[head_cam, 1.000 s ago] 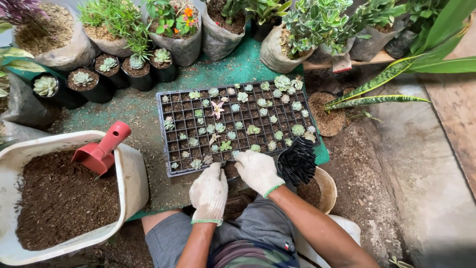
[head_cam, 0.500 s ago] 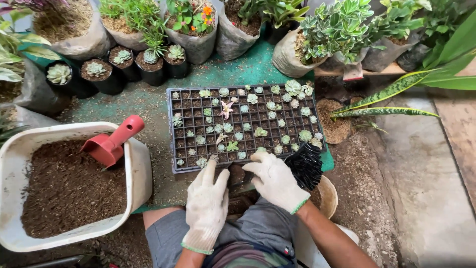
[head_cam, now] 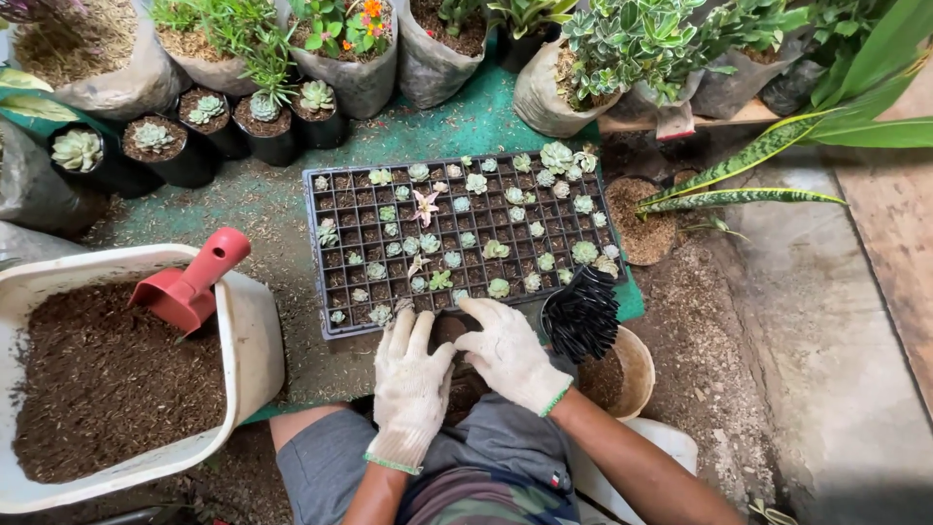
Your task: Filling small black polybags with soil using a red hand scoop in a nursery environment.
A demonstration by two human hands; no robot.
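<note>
A black seedling tray (head_cam: 335, 209) with many small cells lies on a green mat; several cells hold little succulents (head_cam: 498, 250). Both my hands wear white knit gloves. My left hand (head_cam: 412, 374) and my right hand (head_cam: 507, 350) cup a small dark pot of soil (head_cam: 449, 332) just below the tray's near edge, fingers spread around it. How firmly they grip the pot is hidden. A stack of small black pots (head_cam: 581, 313) lies right of my right hand.
A white tub of brown soil (head_cam: 248, 335) with a red scoop (head_cam: 191, 285) stands at left. Potted succulents (head_cam: 155, 138) and bagged plants (head_cam: 345, 44) line the back. A tan pot of soil (head_cam: 637, 369) sits at right, beside bare concrete (head_cam: 836, 321).
My hands have drawn closer together around the small pot at the tray's near edge; the left hand has moved up beside the right. The view shifted slightly.
</note>
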